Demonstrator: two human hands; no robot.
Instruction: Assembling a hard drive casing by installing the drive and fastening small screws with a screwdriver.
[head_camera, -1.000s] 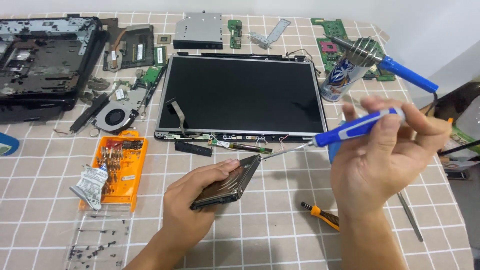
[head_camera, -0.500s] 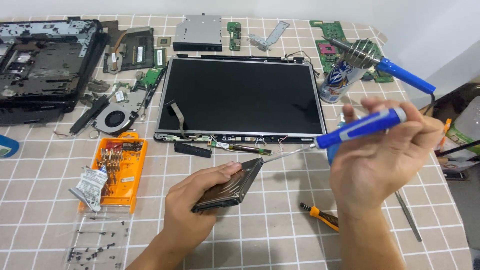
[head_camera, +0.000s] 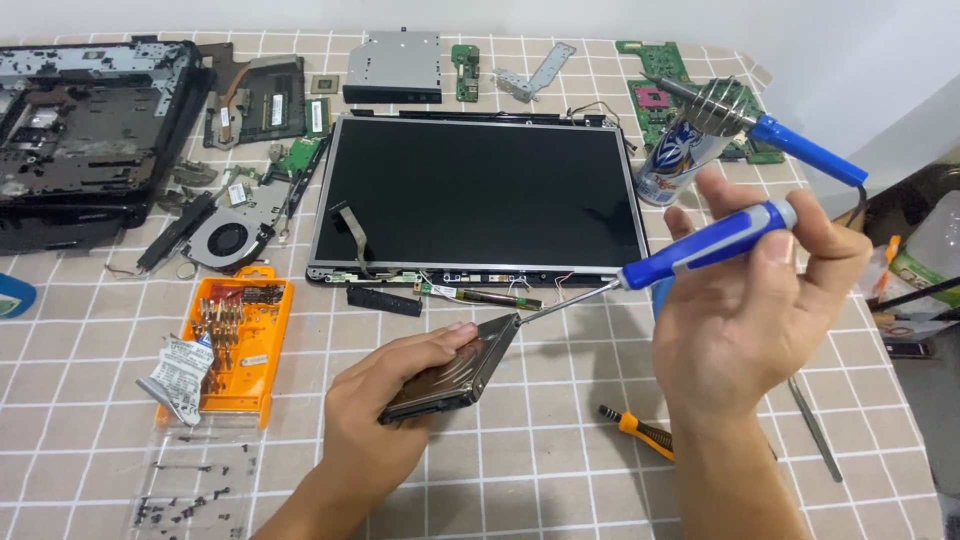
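Hands (head_camera: 400, 400) hide the drive's (head_camera: 455, 375) underside, screwdriver (head_camera: 690, 250) handle.

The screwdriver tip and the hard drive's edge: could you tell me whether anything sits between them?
Nothing visible does. The right hand holds the blue screwdriver, and its tip already meets the upper corner of the hard drive, which the left hand holds tilted above the table. The cables along the screen lie behind, apart.

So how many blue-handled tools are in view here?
2. A blue-handled screwdriver is held in the right hand, its tip at the hard drive held by the left hand. A blue-handled soldering iron rests over the can.
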